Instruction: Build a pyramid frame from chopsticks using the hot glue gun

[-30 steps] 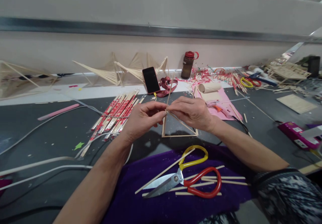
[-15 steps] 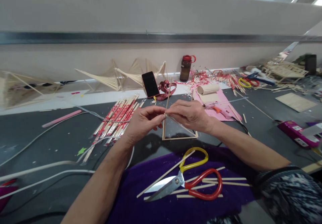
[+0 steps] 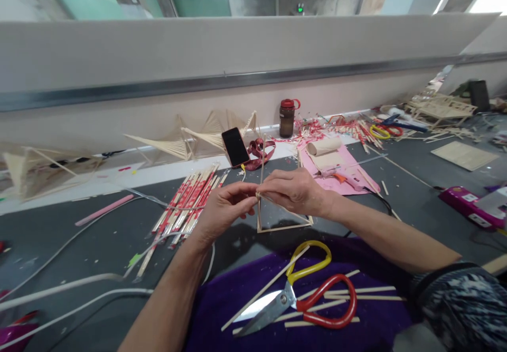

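Note:
A small frame of thin wooden sticks [image 3: 284, 229] stands on the grey table in front of me. The fingertips of my left hand [image 3: 229, 209] pinch it at an upper joint. My right hand [image 3: 297, 191] is closed on the same joint, thumb and fingers meeting those of the left. Exactly what lies between the fingertips is partly hidden. One stick rises upright behind the hands. Nearer to me, open scissors [image 3: 283, 299] with one yellow and one red handle lie on a purple cloth [image 3: 214, 310], among several loose wooden sticks [image 3: 376, 291].
Paper-wrapped chopsticks [image 3: 182, 199] lie to the left, with white cables near them. A phone [image 3: 235, 147], a bottle [image 3: 287, 118] and stick models [image 3: 158, 146] line the back. To the right are a pink glue gun [image 3: 344, 179] on pink paper and a magenta box [image 3: 467, 204].
My view has tilted up, showing more of the wall and ceiling. Both hands stay pinched at the same joint, and the frame looks barely changed.

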`<state>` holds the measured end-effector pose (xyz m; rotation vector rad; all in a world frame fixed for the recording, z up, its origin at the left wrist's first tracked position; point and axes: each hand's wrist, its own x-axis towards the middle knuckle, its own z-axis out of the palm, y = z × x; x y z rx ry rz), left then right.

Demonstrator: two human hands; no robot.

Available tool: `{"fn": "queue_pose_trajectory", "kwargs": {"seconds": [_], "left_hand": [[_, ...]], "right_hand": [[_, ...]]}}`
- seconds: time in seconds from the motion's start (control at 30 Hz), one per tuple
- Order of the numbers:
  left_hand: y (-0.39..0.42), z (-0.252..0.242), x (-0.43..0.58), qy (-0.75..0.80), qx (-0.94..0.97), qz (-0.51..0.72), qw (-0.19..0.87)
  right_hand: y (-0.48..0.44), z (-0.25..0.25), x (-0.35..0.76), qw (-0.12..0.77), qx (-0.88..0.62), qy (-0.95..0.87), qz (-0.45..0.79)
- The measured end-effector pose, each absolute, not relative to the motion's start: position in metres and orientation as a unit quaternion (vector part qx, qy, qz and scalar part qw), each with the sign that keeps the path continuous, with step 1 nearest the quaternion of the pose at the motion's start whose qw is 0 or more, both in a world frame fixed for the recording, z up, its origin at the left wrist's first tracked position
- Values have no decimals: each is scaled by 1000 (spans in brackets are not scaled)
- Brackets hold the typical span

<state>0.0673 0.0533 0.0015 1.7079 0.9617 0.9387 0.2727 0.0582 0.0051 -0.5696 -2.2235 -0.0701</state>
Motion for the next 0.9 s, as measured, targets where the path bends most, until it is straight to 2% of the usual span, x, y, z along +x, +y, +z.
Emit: {"fn": "queue_pose_trajectory", "kwargs": {"seconds": [0.53, 0.9], "left_hand": [[52, 2, 71, 389, 667, 387, 504], [51, 5, 73, 393, 657, 394, 508]], "right_hand": [[57, 4, 272, 407, -240, -881, -16], [58, 3, 271, 415, -234, -879, 35]]}}
